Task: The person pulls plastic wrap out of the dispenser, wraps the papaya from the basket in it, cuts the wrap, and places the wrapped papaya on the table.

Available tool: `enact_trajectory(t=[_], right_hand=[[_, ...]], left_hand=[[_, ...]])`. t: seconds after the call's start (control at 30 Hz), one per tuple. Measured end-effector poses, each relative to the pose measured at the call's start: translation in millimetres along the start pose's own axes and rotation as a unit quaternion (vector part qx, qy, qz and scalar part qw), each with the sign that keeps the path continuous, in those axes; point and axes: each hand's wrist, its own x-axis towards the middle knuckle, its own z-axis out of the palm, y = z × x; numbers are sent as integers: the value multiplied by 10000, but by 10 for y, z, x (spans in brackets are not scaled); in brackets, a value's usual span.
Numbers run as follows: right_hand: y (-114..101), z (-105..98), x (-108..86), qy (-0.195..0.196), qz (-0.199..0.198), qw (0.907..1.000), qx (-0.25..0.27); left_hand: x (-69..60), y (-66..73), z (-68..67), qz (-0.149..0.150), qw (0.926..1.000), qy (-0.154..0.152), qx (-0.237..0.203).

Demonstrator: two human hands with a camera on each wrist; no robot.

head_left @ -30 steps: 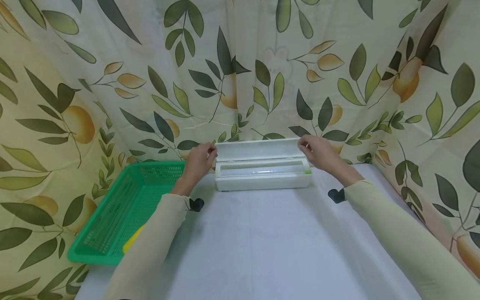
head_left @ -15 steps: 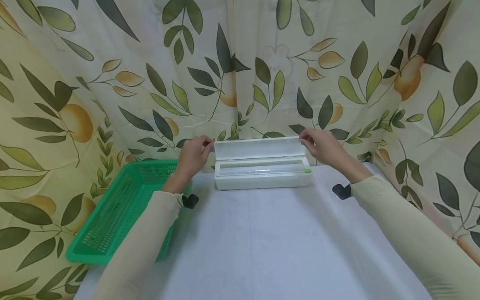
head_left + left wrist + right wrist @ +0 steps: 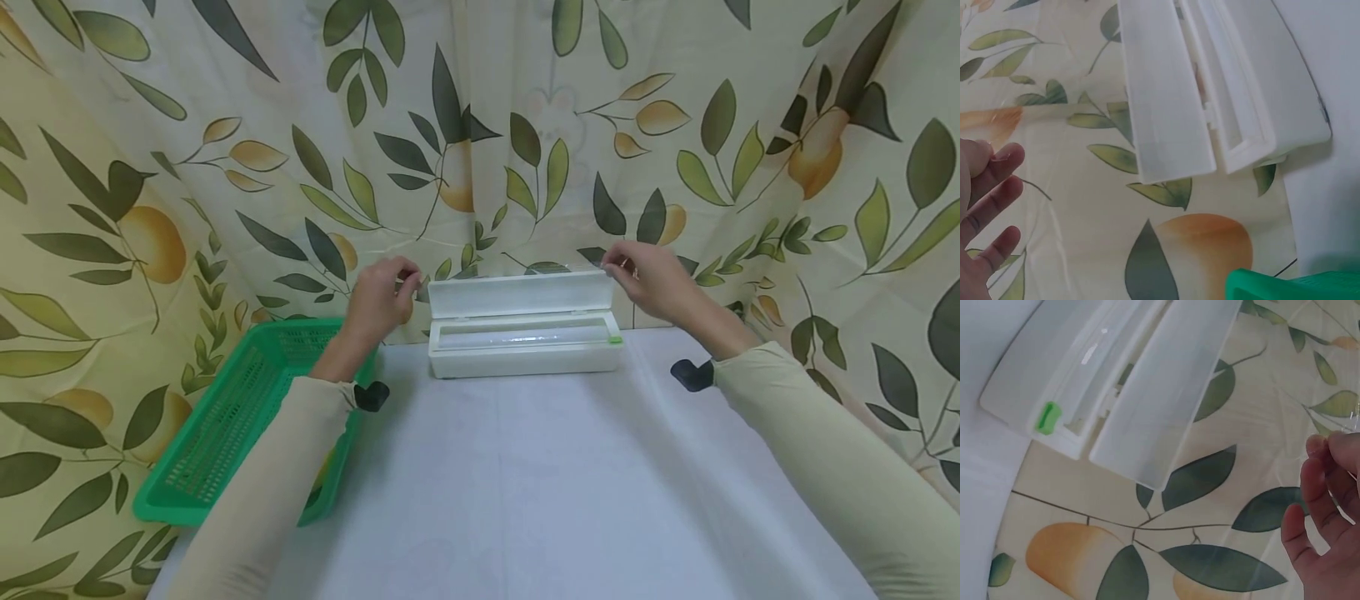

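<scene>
A white plastic wrap dispenser (image 3: 525, 360) stands at the back of the table, its lid (image 3: 521, 296) raised and a clear roll (image 3: 525, 336) inside. A green slide cutter (image 3: 1049, 418) sits at its right end. Beyond the raised lid, my left hand (image 3: 378, 300) pinches an edge of thin cling film between thumb and index finger. My right hand (image 3: 648, 279) pinches the cling film (image 3: 1355, 412) at the other side. The film is almost invisible; only faint glints and creases show it between the hands. Both hands are up off the table, apart from the dispenser.
A green mesh basket (image 3: 217, 417) stands on the left of the white-covered table (image 3: 555, 492), partly under my left forearm. Something yellow (image 3: 327, 467) shows inside it, mostly hidden by the sleeve. A leaf-patterned curtain (image 3: 480, 125) hangs close behind the dispenser.
Both hands have risen slightly and moved apart, the left one leftward and the right one rightward, still pinching the film. The dispenser and basket have stayed in place.
</scene>
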Motion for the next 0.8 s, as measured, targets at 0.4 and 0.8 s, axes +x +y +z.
enact_trajectory(t=[0.4, 0.8], right_hand=[[-152, -177, -43, 373, -365, 9986, -53], [-287, -338, -101, 669, -732, 9950, -116]], left_hand=[[34, 140, -204, 491, 9982, 351, -72], [11, 252, -382, 851, 9941, 662, -87]])
